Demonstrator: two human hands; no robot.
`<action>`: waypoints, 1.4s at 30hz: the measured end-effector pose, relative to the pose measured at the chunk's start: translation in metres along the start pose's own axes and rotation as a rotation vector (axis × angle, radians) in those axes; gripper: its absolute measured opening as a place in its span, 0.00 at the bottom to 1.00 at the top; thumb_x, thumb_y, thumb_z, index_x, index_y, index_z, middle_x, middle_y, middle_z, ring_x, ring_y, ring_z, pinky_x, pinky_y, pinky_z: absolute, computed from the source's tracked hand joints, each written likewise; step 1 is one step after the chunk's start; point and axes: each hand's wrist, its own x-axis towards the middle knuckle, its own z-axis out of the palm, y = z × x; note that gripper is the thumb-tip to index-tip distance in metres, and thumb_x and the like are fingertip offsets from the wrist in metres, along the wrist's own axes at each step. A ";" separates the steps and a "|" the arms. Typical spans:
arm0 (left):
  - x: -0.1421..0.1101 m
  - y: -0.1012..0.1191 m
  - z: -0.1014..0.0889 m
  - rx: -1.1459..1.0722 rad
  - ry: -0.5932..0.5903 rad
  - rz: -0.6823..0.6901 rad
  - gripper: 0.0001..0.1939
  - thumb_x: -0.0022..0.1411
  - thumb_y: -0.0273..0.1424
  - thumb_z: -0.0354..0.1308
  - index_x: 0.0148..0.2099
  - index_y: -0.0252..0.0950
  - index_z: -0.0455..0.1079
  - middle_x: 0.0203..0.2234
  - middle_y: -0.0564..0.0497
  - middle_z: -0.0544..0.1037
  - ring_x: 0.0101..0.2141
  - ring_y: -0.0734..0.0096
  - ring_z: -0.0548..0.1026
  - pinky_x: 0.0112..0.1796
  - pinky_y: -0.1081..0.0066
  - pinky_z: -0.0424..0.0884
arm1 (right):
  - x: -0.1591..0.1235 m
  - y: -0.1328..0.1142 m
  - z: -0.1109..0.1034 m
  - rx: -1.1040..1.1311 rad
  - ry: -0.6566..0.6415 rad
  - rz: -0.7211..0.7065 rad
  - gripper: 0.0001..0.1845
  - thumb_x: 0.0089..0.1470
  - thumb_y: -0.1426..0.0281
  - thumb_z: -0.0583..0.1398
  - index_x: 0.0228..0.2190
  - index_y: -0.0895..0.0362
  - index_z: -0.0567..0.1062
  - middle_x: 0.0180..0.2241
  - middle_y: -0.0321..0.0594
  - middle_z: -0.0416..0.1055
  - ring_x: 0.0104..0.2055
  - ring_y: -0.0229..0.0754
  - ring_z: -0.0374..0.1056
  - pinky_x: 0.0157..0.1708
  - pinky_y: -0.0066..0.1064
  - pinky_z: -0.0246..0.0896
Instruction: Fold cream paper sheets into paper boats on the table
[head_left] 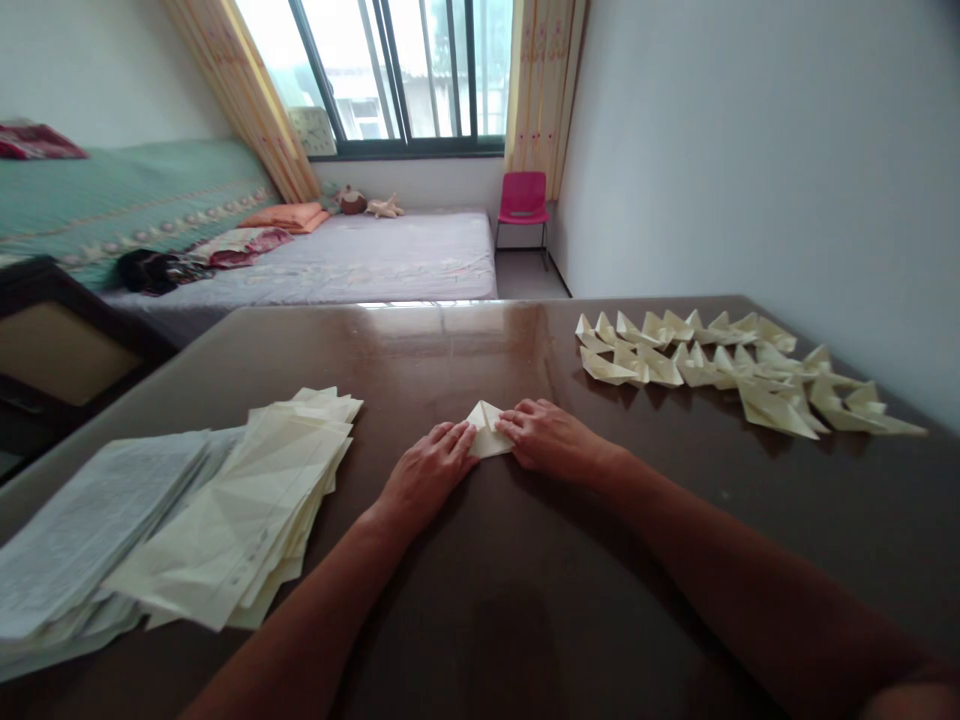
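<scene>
Creasing, probably: left hand (433, 462) and right hand (553, 437) clamp fingers on folded paper (489, 440), centre frame; next move likely needs alignment.

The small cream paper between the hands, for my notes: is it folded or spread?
Folded: the small cream paper shows a compact, peaked outline between left hand and right hand.

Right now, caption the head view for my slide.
Left hand and right hand touch a folded paper, paper boats at right.

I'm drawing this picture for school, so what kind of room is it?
Probably a bedroom in someone's home: there's a wide bed, with patterned curtains hanging beside a window.
</scene>
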 end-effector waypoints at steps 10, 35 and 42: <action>0.001 0.002 0.001 -0.133 0.087 0.002 0.18 0.65 0.36 0.51 0.54 0.35 0.68 0.48 0.44 0.74 0.50 0.58 0.69 0.51 0.57 0.68 | -0.001 0.002 0.004 0.006 0.104 -0.041 0.12 0.59 0.71 0.56 0.45 0.54 0.74 0.44 0.44 0.74 0.46 0.47 0.62 0.45 0.39 0.54; 0.006 -0.014 0.009 -0.389 0.073 -0.372 0.14 0.66 0.36 0.48 0.48 0.41 0.72 0.37 0.50 0.79 0.38 0.65 0.73 0.39 0.67 0.70 | 0.003 0.032 0.022 0.510 0.180 0.318 0.09 0.56 0.69 0.56 0.31 0.56 0.77 0.30 0.37 0.74 0.31 0.37 0.67 0.32 0.25 0.56; 0.005 -0.012 0.011 -0.135 0.059 -0.377 0.15 0.67 0.36 0.47 0.51 0.43 0.70 0.33 0.49 0.76 0.38 0.64 0.70 0.37 0.69 0.69 | 0.007 0.023 0.019 0.350 0.124 0.436 0.05 0.56 0.69 0.56 0.32 0.55 0.73 0.31 0.39 0.74 0.32 0.39 0.68 0.30 0.27 0.53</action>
